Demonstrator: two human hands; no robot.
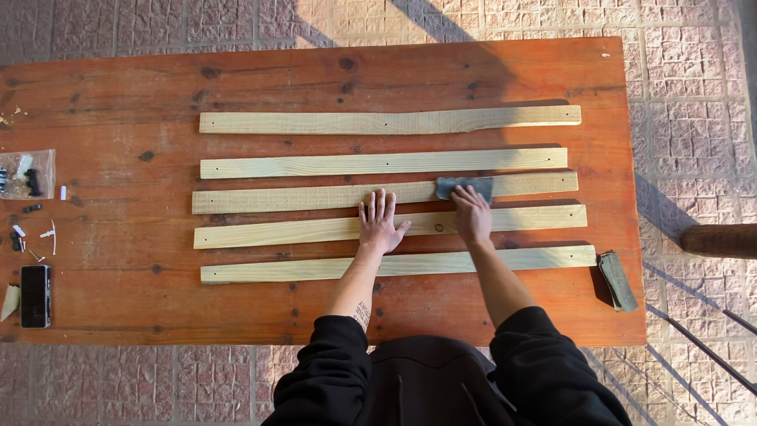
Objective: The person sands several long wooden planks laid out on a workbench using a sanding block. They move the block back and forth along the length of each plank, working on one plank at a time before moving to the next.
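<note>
Sunlit table (118,95) carries five slats: left hand (380,223) flat, steadying, right hand (471,213) pressing sandpaper (464,186) midway along the third slat (315,197), sanding apparently unfinished.

Five slats (386,196) side by side across the table (118,102) (phone (35,295) at left edge)

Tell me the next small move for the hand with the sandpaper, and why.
Probably slide the sandpaper leftward along the third slat. The right hand presses it near that slat's right part, while the left hand lies flat across the third and fourth slats, steadying them. Most of the slat's length lies to the left of the paper.
</note>
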